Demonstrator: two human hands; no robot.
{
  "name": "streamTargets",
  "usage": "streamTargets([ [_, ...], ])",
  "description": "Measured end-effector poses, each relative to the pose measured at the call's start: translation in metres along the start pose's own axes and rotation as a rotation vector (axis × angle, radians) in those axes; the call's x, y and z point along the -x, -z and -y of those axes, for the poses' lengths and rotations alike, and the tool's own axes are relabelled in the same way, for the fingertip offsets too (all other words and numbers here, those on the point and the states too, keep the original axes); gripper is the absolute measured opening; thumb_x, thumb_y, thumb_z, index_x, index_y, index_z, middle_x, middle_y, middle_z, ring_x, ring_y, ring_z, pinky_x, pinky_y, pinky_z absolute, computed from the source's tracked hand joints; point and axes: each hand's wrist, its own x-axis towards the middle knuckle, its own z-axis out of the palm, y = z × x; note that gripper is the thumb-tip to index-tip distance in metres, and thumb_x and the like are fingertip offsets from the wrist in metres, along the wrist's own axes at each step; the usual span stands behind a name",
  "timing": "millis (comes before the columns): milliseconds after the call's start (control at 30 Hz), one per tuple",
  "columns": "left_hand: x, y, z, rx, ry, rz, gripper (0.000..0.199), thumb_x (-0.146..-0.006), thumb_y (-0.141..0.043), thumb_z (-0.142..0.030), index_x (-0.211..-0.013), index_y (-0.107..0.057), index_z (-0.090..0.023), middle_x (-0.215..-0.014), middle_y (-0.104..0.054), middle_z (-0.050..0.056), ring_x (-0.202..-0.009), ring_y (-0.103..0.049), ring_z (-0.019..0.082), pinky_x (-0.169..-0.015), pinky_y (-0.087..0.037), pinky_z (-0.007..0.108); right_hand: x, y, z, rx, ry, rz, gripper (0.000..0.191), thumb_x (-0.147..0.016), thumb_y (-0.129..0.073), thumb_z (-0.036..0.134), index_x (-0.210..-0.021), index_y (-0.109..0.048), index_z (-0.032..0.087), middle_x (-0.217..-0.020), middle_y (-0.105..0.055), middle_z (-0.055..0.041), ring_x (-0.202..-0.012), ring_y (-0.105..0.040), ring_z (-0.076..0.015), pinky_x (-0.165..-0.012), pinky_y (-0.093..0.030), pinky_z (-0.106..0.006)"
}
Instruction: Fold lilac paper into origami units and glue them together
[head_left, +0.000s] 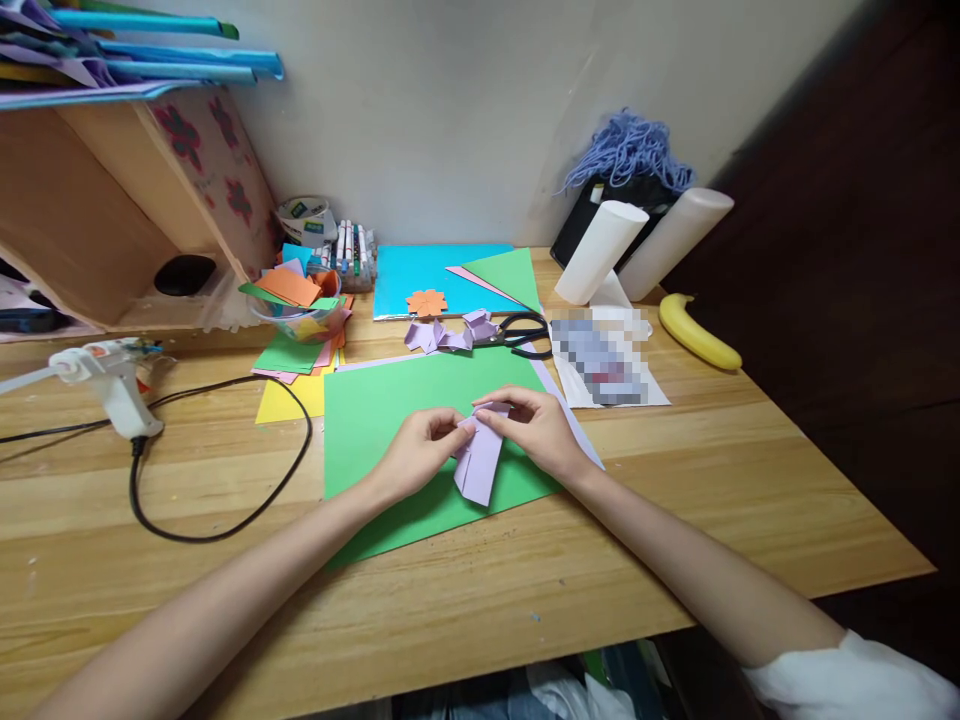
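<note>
A folded strip of light purple paper (482,468) is pinched between both hands over a green sheet (382,400). My left hand (424,448) grips its upper left edge, thumb on top. With thumb and fingers closed, my right hand (541,428) holds its upper right corner. Creases run along the strip, and its lower end hangs free above the sheet. Just beyond the hands lie several folded purple paper pieces (442,336), beside black-handled scissors (525,332). An orange paper flower (427,303) rests at the edge of a blue sheet (420,270).
On the left stands a white glue gun (112,385), its black cord (309,440) looping across the table. A tub of paper scraps (307,320) is behind it. To the right are a banana (697,335), white rolls (600,252) and a partly blurred sheet (652,385).
</note>
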Motion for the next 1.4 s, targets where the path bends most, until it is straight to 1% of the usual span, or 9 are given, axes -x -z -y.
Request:
streamTargets([
  [200,-0.001,0.0,0.001,-0.006,-0.006,0.009,0.029,-0.075,-0.055,-0.04,-0.063,-0.057,-0.014,-0.058,-0.052,-0.002,-0.059,-0.049,0.012,-0.057,-0.04,0.022,0.005,0.002,0.007,0.207,0.282,0.001,0.013,-0.08,-0.057,0.022,-0.087,-0.067,0.02,-0.082,-0.064,-0.0048,-0.073,-0.059,-0.0145,-0.065,-0.049,-0.029],
  [367,-0.004,0.003,0.003,0.072,0.005,-0.04,0.027,-0.072,-0.056,-0.038,-0.062,-0.056,-0.013,-0.057,-0.05,-0.002,-0.057,-0.047,0.01,-0.057,-0.04,0.021,0.006,0.005,0.006,0.348,0.542,0.07,0.024,-0.081,-0.051,0.013,-0.1,-0.064,0.022,-0.096,-0.065,-0.0065,-0.089,-0.059,-0.0163,-0.076,-0.05,-0.033],
  [500,-0.005,0.007,0.001,0.155,0.052,-0.059,0.025,-0.07,-0.058,-0.037,-0.066,-0.058,-0.012,-0.059,-0.052,-0.001,-0.058,-0.049,0.01,-0.059,-0.042,0.021,0.004,0.006,0.005,0.451,0.642,0.119,0.032,-0.083,-0.049,0.013,-0.114,-0.057,0.021,-0.108,-0.062,-0.0085,-0.097,-0.057,-0.0166,-0.082,-0.048,-0.035],
  [633,-0.006,0.01,0.001,0.226,0.079,-0.077,0.022,-0.072,-0.057,-0.034,-0.067,-0.059,-0.013,-0.061,-0.053,-0.001,-0.06,-0.051,0.009,-0.059,-0.042,0.019,0.003,0.006,0.004,0.506,0.66,0.16,0.038,-0.085,-0.046,0.013,-0.122,-0.05,0.021,-0.117,-0.058,-0.0087,-0.106,-0.054,-0.0172,-0.086,-0.047,-0.036],
  [800,-0.007,0.012,0.003,0.315,0.096,-0.092,0.021,-0.073,-0.059,-0.034,-0.071,-0.06,-0.013,-0.064,-0.055,-0.001,-0.061,-0.053,0.009,-0.059,-0.042,0.019,0.003,0.006,0.003,0.549,0.621,0.196,0.041,-0.086,-0.043,0.015,-0.126,-0.046,0.022,-0.124,-0.054,-0.0087,-0.109,-0.052,-0.0186,-0.088,-0.046,-0.039],
  [933,-0.005,0.011,0.0,0.287,0.043,-0.054,0.023,-0.071,-0.063,-0.035,-0.076,-0.063,-0.013,-0.066,-0.058,0.0,-0.062,-0.053,0.01,-0.06,-0.043,0.02,0.002,0.006,0.003,0.536,0.612,0.197,0.039,-0.086,-0.043,0.016,-0.125,-0.047,0.019,-0.125,-0.052,-0.0104,-0.111,-0.05,-0.0186,-0.09,-0.044,-0.04],
  [1033,-0.005,0.009,-0.003,0.236,0.037,-0.07,0.028,-0.068,-0.066,-0.038,-0.075,-0.062,-0.012,-0.065,-0.058,0.001,-0.061,-0.052,0.011,-0.06,-0.043,0.021,0.002,0.007,0.003,0.514,0.576,0.188,0.038,-0.087,-0.042,0.017,-0.125,-0.047,0.022,-0.125,-0.053,-0.0083,-0.113,-0.05,-0.0187,-0.09,-0.044,-0.041],
  [1233,-0.007,0.01,-0.001,0.233,0.06,-0.076,0.031,-0.067,-0.067,-0.041,-0.071,-0.06,-0.011,-0.061,-0.055,0.0,-0.056,-0.05,0.009,-0.056,-0.042,0.021,0.001,0.009,0.003,0.478,0.53,0.082,0.032,-0.086,-0.049,0.02,-0.117,-0.055,0.025,-0.116,-0.061,-0.0045,-0.107,-0.056,-0.0174,-0.09,-0.045,-0.037],
  [1400,-0.009,0.011,0.003,0.23,0.069,-0.073,0.035,-0.066,-0.068,-0.044,-0.073,-0.06,-0.011,-0.063,-0.058,0.001,-0.057,-0.052,0.01,-0.057,-0.043,0.022,0.0,0.012,0.003,0.518,0.526,0.117,0.031,-0.087,-0.046,0.02,-0.117,-0.055,0.024,-0.119,-0.059,-0.0049,-0.11,-0.055,-0.0178,-0.089,-0.046,-0.037],
])
